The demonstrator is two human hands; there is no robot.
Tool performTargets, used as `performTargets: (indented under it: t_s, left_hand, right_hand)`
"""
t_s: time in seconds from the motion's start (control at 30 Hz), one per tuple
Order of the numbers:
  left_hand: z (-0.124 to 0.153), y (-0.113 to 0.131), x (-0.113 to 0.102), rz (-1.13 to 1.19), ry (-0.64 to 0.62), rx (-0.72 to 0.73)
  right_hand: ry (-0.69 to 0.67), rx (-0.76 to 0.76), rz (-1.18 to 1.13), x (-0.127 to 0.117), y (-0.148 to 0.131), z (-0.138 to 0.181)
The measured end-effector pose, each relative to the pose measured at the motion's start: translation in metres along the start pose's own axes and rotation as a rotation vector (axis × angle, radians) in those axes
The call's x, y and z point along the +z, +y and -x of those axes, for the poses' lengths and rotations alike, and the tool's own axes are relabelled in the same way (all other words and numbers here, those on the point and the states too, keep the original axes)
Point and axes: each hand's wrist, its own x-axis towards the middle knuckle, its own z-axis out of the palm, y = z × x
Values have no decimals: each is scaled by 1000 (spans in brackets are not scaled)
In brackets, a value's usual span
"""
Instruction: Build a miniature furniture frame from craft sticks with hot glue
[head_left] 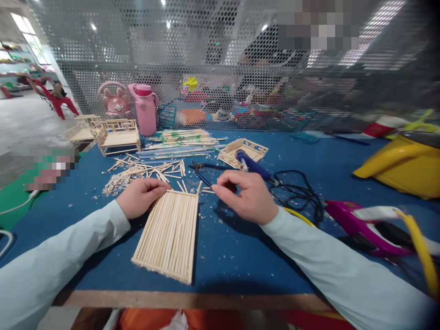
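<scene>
A flat panel of pale wooden sticks (168, 233) lies on the blue table, its slats side by side with a crosspiece along each end. My left hand (142, 197) grips its far left corner between thumb and fingers. A short stick (199, 188) juts up at the panel's far right corner. My right hand (245, 195) hovers just right of that corner, thumb and fingers curled into a pinch; whatever is between the fingertips, if anything, cannot be made out. Behind it lie pliers with blue handles (213, 166) and a blue glue gun (252, 164).
Cut sticks (144, 172) and chips lie in a heap beyond the panel, with longer bundled sticks (185, 137) behind. Small stick-built furniture (118, 137) and a pink bottle (146, 112) stand at the back left. A black cable (295, 192) and a purple tool (364, 224) lie right.
</scene>
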Motion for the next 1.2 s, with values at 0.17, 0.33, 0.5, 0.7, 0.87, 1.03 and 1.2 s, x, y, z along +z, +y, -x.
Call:
performTargets:
  t_s: [0.17, 0.33, 0.5, 0.7, 0.87, 1.03, 1.2]
  left_hand:
    - [-2, 2, 1, -4, -10, 13]
    - [-2, 0, 0, -39, 1, 73]
    - [-3, -2, 1, -48, 9, 102]
    - [8, 3, -7, -8, 154, -3]
    - [42, 10, -12, -112, 59, -60]
    - [58, 9, -4, -103, -21, -109]
    - [39, 5, -11, 62, -90, -118]
  right_hand:
    - [-289, -335, -38, 8, -42, 7]
    - [-584, -318, 8, 18, -62, 1]
    - [-620, -358, 81, 22, -62, -1]
    - [-217, -325, -28, 2, -59, 3]
    - [288, 118, -281, -28, -21, -13]
    - [238, 210, -390, -19, 26, -16]
    - [135, 252, -333, -6, 38, -8]
